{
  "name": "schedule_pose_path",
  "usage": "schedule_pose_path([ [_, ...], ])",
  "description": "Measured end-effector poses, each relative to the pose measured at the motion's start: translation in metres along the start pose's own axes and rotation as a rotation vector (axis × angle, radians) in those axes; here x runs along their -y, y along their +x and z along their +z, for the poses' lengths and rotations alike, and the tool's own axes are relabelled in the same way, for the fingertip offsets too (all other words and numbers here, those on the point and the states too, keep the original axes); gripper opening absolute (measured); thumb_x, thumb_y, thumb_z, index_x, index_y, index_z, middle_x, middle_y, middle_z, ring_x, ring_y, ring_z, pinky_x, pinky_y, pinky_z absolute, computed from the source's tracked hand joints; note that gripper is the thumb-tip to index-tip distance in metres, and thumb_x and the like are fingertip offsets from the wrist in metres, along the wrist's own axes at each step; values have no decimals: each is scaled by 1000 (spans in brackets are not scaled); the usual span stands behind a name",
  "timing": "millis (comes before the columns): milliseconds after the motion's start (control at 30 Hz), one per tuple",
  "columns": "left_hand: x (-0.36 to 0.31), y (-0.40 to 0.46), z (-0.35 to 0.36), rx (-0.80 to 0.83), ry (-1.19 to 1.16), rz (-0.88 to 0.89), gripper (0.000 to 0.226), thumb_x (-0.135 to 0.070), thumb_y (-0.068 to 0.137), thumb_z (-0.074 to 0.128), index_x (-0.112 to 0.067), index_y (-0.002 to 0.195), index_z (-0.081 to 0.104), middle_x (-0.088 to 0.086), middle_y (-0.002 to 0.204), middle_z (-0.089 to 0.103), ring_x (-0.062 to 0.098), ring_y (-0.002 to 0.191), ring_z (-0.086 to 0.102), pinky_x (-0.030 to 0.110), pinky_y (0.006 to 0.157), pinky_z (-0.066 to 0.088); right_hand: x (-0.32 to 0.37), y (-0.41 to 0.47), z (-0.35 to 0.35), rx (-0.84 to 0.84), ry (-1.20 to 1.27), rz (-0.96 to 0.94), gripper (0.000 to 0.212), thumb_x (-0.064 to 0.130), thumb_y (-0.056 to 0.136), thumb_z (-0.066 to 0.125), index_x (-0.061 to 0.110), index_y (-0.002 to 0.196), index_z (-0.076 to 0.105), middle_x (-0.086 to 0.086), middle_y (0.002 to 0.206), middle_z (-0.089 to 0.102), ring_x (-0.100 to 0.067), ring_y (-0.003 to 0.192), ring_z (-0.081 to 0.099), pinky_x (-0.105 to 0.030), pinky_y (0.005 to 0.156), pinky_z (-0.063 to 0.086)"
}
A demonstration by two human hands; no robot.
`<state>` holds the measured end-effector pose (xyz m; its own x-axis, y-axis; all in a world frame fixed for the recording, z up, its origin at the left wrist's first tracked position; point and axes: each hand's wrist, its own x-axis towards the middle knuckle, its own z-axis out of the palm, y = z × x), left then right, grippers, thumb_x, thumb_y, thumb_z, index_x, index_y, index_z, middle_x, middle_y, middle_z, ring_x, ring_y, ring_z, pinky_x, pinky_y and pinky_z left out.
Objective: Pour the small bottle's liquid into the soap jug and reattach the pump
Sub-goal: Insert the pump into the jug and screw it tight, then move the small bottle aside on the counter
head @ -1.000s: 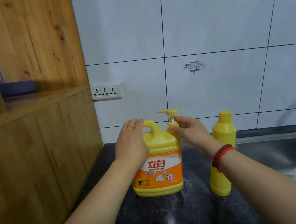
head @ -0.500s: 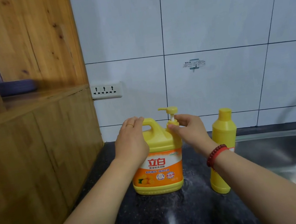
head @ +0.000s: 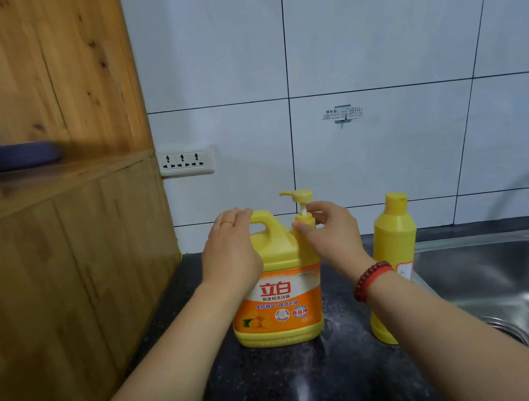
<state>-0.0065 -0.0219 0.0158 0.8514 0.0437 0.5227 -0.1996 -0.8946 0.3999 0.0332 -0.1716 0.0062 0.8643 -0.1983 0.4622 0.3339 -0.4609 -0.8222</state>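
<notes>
So I've got the soap jug (head: 277, 288) standing upright on the dark counter (head: 286, 391), toward its back edge and closer to the wooden cabinet (head: 61, 284) side than the sink (head: 511, 282) side. Long axis is straight up and down, orange label facing me.

The pump (head: 299, 207) is sitting in the jug's neck at the right side of the top, stem vertical, and its spout points left, out over the jug's handle.

My left hand (head: 229, 251) rests on the jug's left shoulder with the fingers curled over the top of the handle, bracing it. There's a ring on one finger.

My right hand (head: 329, 235) is on the pump collar: thumb on the near side, fingers wrapped around the far side, pinching the yellow collar just under the white bit of stem. A red bead bracelet (head: 371, 280) sits on that wrist.

The small bottle (head: 394, 249) stands upright too, cap on, just right of the jug and next to the sink's rim. My right forearm crosses in front of its lower half, so I can't tell much about its label. It isn't touching the jug.

Behind it all there's white tile with a power strip (head: 186, 162) by the cabinet.
</notes>
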Motion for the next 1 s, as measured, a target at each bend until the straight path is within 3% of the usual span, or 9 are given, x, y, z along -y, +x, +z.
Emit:
schedule_pose_path([
  [200,1,3,-1,-3,6,12,67,-1,79,52,-19,139,30,2,147,31,20,135,24,33,106,31,-1,1,-4,65,-11,48,49,30,78,68,16,122,51,-8,124,61,-19,111,57,-29,84,47],
  [367,1,10,-6,23,-26,-3,62,2,78,48,-19,135,36,3,142,35,21,131,28,34,101,33,6,1,-16,153,-56,-15,65,32,77,69,15,133,43,-7,135,52,-21,122,49,-33,96,42],
  [433,0,10,-8,21,-59,-18,63,3,77,47,-20,134,36,3,144,31,22,131,29,35,102,33,11,-2,-28,124,-77,-82,61,33,76,70,15,130,47,-4,132,53,-18,114,52,-30,90,43],
  [533,-5,0,-6,-48,-93,25,66,2,77,47,-23,136,34,0,149,24,20,137,18,38,111,23,17,-3,-59,6,-136,-217,43,29,77,70,18,116,57,-2,116,59,-11,88,54,-24,76,42],
  [667,-17,-40,11,-79,-180,119,57,-5,80,48,-28,131,41,-7,145,30,13,132,23,29,107,24,19,4,-104,-135,-337,-307,36,29,76,68,21,110,59,-5,106,53,-9,70,47,-22,72,35],
  [767,-26,-71,30,8,-239,152,50,-8,82,47,-30,127,46,-9,137,37,7,118,33,18,97,27,13,9,-123,-90,-553,-183,51,42,77,63,22,122,49,-9,120,45,-20,78,52,-27,74,36],
  [867,-32,-91,42,57,-279,170,47,-11,84,47,-31,126,45,-14,128,39,-2,104,29,14,93,28,4,13,-128,24,-714,-10,66,53,76,59,20,130,39,-13,128,39,-26,78,53,-31,73,38],
  [933,-33,-98,45,66,-272,173,46,-12,84,47,-32,126,45,-16,125,39,-4,102,28,12,91,26,-1,15,-126,87,-750,53,64,56,76,58,17,125,43,-13,125,44,-28,87,55,-31,73,39],
  [1000,-35,-101,44,72,-263,167,46,-13,84,47,-32,126,44,-16,123,39,-3,102,28,11,91,26,-4,17,-124,103,-780,36,47,53,77,58,15,105,52,-9,109,56,-25,84,53,-29,64,38],
])
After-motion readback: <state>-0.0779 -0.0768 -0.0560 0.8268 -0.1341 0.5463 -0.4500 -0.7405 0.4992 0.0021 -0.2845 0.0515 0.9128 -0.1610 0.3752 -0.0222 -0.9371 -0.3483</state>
